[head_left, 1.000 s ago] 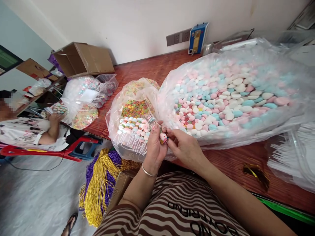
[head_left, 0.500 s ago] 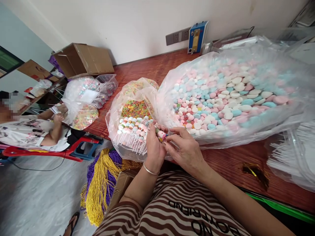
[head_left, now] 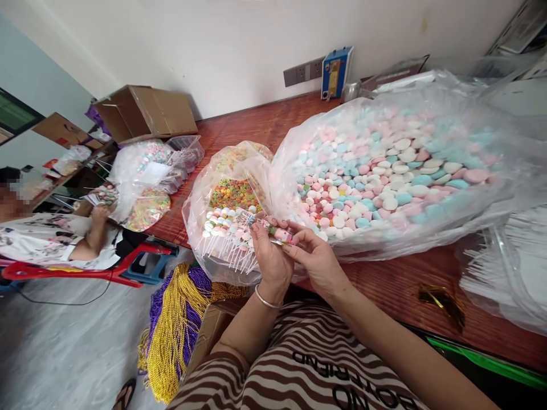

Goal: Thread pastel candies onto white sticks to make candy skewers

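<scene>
At the left edge of my feed a co-worker in a white floral top (head_left: 38, 236) sits by a red-and-blue plastic stool (head_left: 141, 265). In the upper left, an open brown cardboard box (head_left: 164, 111) lies on the glossy red-brown surface (head_left: 252, 125), and lower down hang strands of gold and purple beads (head_left: 177, 324). Left of centre I see a crumpled clear plastic bag (head_left: 194, 213) with multicoloured ring-shaped pieces and rows of pastel discs on white sticks.

The slim, shiny packet with a printed label and pink and green parts (head_left: 280, 234) is near mid-frame, in front of that bag's right side. My left hand (head_left: 273, 259) has its grip narrow, holding the packet between thumb and fingers. Just beside it, my right hand (head_left: 318, 259) has thumb and forefinger either side of the packet's right end; I cannot tell whether that grip pinches it.

Farther right, a large translucent bag of pink, white and blue discs (head_left: 384, 171) spreads across the surface, with a scrap of gold foil (head_left: 447, 307) at lower right.
</scene>
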Available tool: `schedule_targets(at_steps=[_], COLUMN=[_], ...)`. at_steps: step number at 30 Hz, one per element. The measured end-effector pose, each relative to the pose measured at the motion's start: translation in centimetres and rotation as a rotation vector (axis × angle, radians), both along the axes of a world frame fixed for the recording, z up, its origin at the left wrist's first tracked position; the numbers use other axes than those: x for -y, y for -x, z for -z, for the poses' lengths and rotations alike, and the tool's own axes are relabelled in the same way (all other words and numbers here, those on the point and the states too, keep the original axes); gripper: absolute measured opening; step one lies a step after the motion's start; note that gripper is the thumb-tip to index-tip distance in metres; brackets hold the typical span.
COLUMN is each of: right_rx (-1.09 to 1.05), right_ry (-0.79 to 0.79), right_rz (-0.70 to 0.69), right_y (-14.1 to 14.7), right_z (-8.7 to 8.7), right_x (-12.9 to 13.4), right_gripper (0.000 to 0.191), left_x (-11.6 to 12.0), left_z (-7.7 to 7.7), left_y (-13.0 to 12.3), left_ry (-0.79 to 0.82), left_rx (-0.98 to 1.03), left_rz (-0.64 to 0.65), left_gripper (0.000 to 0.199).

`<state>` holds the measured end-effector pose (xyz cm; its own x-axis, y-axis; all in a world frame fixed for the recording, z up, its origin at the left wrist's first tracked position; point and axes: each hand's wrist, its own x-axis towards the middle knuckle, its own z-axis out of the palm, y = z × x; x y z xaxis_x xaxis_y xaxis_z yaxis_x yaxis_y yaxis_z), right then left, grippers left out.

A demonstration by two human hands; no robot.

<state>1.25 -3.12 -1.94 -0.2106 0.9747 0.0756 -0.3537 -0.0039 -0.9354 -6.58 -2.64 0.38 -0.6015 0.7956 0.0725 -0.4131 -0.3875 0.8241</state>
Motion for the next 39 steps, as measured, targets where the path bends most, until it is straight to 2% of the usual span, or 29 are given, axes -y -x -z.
schedule_targets(at_steps=[3,7,10,14,19,22,26,28,31,32,35,37,39], right_rx=[0.095,-0.187,-0.311,-0.279,-0.066,-0.037,-0.061,0.095,0.471,0.594,0.881,0.988,1.042], right_ry=[0.012,0.23,0.277,0.241,0.146,0.088,0.066,-0.029,-0.262,-0.345,-0.6,-0.762,-0.913], right_rz=[0.026,-0.142,-0.115,0.045,0.007,-0.048,0.096,0.1,-0.048,-0.044,0.159,0.313,0.443], right_y=[-0.1,0.2,0.4,0.1,-0.1,0.2,-0.4,-1.2,-2.3,-2.5,-2.6,-2.5,-2.4], right_z=[-0.5,-1.5,-1.7,-0.9,-0.3,-0.5,-0.9,-0.9,-0.8,-0.7,-0.1,0.3,0.6], right_x=[-0.1,0.1,0.3,0.2,-0.1,-0.3,0.0,0.4,1.2,1.4,1.7,1.6,1.4], right_gripper=[0.027,0.028,0.03,0.036,0.028,0.028,0.026,0.025,0.022,0.025,0.032,0.032,0.032], left_x=[0.2,0.4,0.3,-0.1,-0.5,-0.6,-1.1,-1.4,-1.2,-0.9,0.5,1.4,2.0], left_z=[-0.2,-0.4,-0.4,-0.5,-0.7,-0.8,-0.9,-1.0,-0.9,-0.8,-0.4,0.0,0.4], left_y=[-0.1,-0.4,-0.4,0.5,1.5,1.5,2.4,2.9,2.7,2.3,0.8,0.0,-0.5], left_ry=[-0.09,-0.091,-0.069,-0.027,0.004,0.029,0.076,0.102,0.109,0.107,0.116,0.146,0.18], left_rx=[-0.037,-0.122,-0.118,-0.091,0.003,0.028,0.102,0.118,0.122,0.123,0.133,0.139,0.133], left_rz=[-0.031,-0.032,-0.019,0.007,0.079,0.088,0.084,0.077,0.126,0.168,0.335,0.428,0.464], left_gripper=[0.03,0.034,0.035,0.038,0.041,0.042,0.04,0.041,0.039,0.037,0.043,0.047,0.043])
